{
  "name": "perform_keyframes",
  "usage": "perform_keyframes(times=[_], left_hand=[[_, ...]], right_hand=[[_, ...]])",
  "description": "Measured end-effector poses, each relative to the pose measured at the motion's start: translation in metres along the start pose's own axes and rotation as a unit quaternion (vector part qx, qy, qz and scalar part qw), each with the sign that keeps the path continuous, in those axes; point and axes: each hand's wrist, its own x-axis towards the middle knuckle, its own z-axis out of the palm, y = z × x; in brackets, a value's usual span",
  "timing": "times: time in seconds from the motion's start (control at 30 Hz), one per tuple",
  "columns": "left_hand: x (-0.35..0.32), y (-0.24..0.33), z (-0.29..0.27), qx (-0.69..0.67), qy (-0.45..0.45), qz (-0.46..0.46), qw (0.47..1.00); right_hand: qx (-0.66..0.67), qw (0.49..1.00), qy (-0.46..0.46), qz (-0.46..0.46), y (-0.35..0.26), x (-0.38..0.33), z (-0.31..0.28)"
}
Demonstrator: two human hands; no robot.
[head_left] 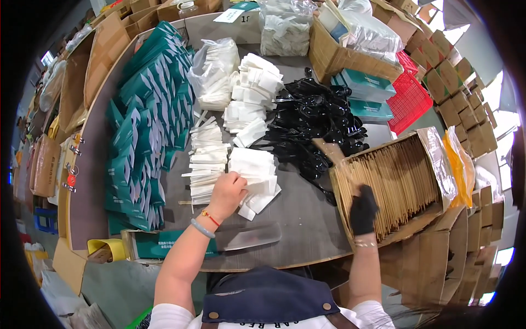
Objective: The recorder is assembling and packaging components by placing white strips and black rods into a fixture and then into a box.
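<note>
My left hand (229, 192), bare with a red string and a pale bangle at the wrist, is at a stack of flat white paper packets (253, 164). Its fingers are curled together at the stack's left edge, on a white packet. Just left of it lies a column of narrow white packets (208, 153). My right hand (364, 211), in a black glove, is over the near left side of a cardboard box (342, 211) packed with thin brown paper-like pieces (400, 178) standing on edge. Motion smears its fingers. Black plastic spoons (312, 120) lie heaped beyond.
Green printed sleeves (145, 131) are piled at the left. A green box with a clear sleeve (249, 237) lies along the front edge. Plastic bags (216, 68), a cardboard carton (329, 52), stacked green boxes (367, 85) and a red basket (408, 101) stand farther back.
</note>
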Motion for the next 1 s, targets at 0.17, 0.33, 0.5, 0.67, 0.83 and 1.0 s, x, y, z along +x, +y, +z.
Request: perform_keyframes(times=[0.17,0.33,0.5,0.67,0.83,1.0], left_hand=[[-0.003,0.034,-0.028,-0.171,-0.095,-0.099,0.976],[-0.059,0.054,-0.046,-0.216,-0.211,-0.130,0.944],[-0.092,0.058,-0.041,-0.028,-0.123,-0.048,0.991],[-0.116,0.053,-0.037,0.006,-0.081,-0.018,0.997],[-0.127,0.057,-0.042,0.024,-0.067,-0.025,0.997],[-0.140,0.072,-0.055,0.060,-0.078,-0.040,0.994]], right_hand=[[0.009,0.993,-0.112,-0.045,-0.055,0.048,0.038],[-0.045,0.991,-0.067,-0.106,-0.067,0.072,0.083],[-0.134,0.979,-0.149,-0.033,-0.058,0.084,0.104],[-0.143,0.968,-0.208,-0.008,-0.070,0.073,0.075],[-0.090,0.956,-0.278,0.024,-0.075,0.065,0.048],[0.026,0.939,-0.341,-0.039,-0.086,0.035,0.041]])
